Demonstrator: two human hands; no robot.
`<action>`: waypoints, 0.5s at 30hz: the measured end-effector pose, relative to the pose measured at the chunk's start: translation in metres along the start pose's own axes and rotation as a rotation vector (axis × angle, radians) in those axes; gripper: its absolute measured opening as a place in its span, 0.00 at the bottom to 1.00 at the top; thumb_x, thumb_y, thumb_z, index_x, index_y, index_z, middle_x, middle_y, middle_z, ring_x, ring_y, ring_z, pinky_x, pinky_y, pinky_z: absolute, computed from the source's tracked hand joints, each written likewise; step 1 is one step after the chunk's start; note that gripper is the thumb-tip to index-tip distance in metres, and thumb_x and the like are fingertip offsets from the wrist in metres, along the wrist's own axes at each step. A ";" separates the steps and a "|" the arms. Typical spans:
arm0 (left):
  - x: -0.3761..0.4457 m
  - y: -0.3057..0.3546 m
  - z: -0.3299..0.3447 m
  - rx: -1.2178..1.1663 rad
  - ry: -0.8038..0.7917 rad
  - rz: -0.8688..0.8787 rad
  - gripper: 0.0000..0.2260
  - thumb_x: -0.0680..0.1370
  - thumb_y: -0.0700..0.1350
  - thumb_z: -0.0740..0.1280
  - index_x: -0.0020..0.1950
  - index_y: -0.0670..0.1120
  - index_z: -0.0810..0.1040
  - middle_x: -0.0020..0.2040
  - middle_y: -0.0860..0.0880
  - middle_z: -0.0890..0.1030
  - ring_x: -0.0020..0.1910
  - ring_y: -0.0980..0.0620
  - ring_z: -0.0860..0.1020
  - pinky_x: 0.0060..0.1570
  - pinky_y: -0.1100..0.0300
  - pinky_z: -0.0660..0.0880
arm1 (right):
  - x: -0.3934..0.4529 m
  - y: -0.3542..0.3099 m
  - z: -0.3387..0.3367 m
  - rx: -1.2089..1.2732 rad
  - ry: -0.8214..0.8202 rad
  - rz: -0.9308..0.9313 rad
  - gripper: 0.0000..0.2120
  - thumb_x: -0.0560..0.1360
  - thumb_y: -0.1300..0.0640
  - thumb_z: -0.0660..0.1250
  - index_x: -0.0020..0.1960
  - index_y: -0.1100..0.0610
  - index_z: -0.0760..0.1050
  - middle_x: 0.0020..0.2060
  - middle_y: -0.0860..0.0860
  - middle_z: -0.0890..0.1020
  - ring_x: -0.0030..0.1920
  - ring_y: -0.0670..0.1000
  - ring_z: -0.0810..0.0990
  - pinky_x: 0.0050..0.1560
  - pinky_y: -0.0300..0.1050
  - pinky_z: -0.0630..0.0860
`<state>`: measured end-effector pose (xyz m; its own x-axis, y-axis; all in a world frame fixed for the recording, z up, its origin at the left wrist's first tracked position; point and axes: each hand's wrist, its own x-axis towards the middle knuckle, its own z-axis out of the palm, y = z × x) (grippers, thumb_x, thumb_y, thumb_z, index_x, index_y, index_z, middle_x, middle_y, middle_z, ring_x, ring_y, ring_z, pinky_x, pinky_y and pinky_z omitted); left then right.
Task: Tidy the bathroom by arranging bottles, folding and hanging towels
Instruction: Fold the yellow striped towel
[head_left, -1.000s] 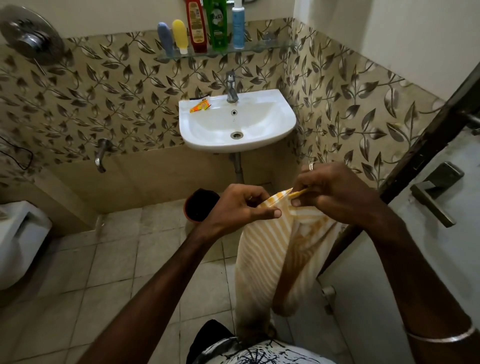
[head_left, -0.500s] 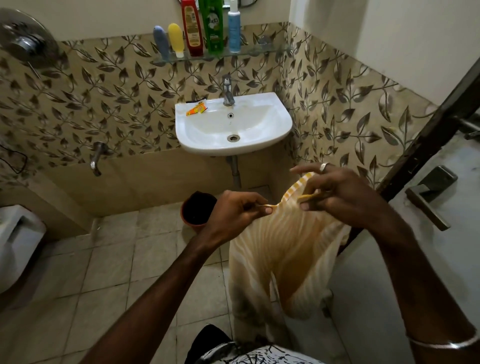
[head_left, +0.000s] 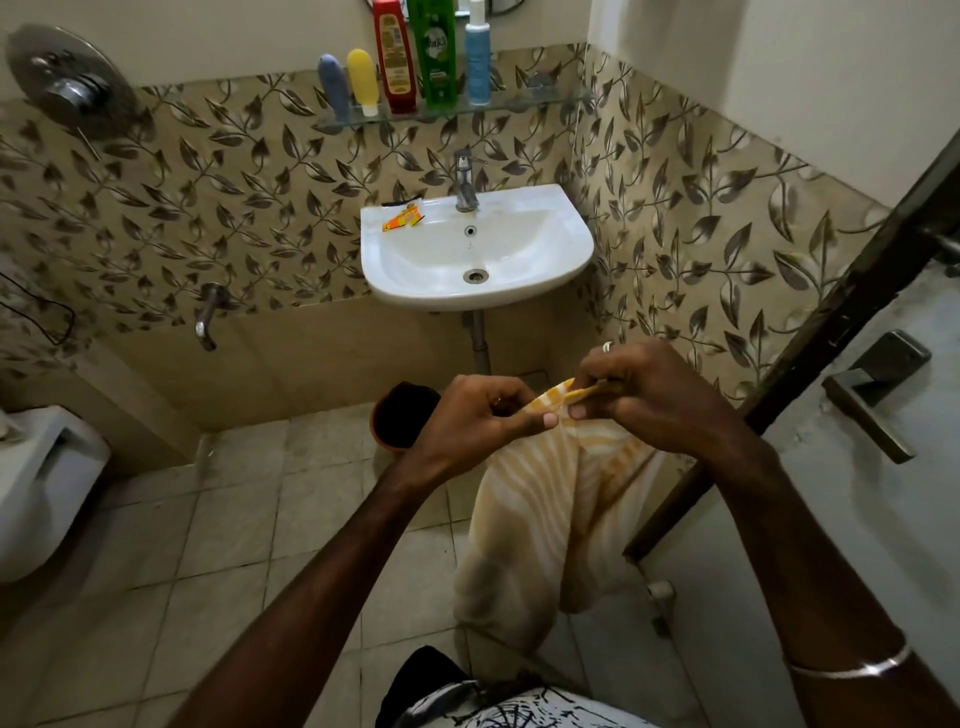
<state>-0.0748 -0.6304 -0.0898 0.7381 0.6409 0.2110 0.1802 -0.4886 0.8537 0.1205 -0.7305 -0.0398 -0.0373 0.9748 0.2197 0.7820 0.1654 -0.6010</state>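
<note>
Five plastic bottles (head_left: 410, 57) lined on glass wall shelf (head_left: 545, 98): arranged. Left hand (head_left: 483, 415), right hand (head_left: 649, 395) pinching top edge of yellow-white striped towel (head_left: 545, 519); folding, hanging left.

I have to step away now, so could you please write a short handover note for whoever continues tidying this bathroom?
Left hand and right hand: both pinch the top edge of the striped towel, close together; the rest hangs loose above the floor.
Bottles: five upright in a row on the glass shelf above the sink, apparently arranged.
An orange wrapper lies on the sink rim.
Left: finish folding the towel and hang it; no rail is in view.
</note>
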 end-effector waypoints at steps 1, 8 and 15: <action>-0.002 -0.003 0.000 -0.039 -0.022 -0.030 0.08 0.73 0.48 0.75 0.43 0.44 0.84 0.37 0.44 0.84 0.35 0.45 0.82 0.32 0.51 0.76 | 0.000 0.000 -0.003 -0.006 0.022 0.001 0.05 0.68 0.60 0.78 0.39 0.55 0.82 0.34 0.46 0.80 0.38 0.43 0.78 0.38 0.37 0.72; -0.015 -0.027 -0.005 -0.121 -0.025 -0.135 0.07 0.76 0.47 0.73 0.44 0.44 0.85 0.38 0.51 0.83 0.37 0.56 0.81 0.36 0.62 0.74 | -0.007 0.010 -0.032 0.009 0.232 0.138 0.08 0.68 0.62 0.78 0.40 0.51 0.82 0.35 0.43 0.82 0.38 0.40 0.79 0.40 0.32 0.71; -0.005 -0.010 -0.002 0.123 0.062 0.033 0.08 0.76 0.50 0.71 0.49 0.47 0.86 0.41 0.52 0.86 0.40 0.57 0.83 0.37 0.57 0.80 | -0.007 0.003 -0.008 0.039 -0.029 0.138 0.13 0.68 0.62 0.77 0.37 0.45 0.79 0.63 0.44 0.79 0.64 0.43 0.76 0.60 0.46 0.76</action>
<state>-0.0814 -0.6270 -0.0987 0.7039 0.6570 0.2700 0.2379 -0.5762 0.7819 0.1283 -0.7378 -0.0369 0.0508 0.9926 0.1107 0.7561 0.0342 -0.6535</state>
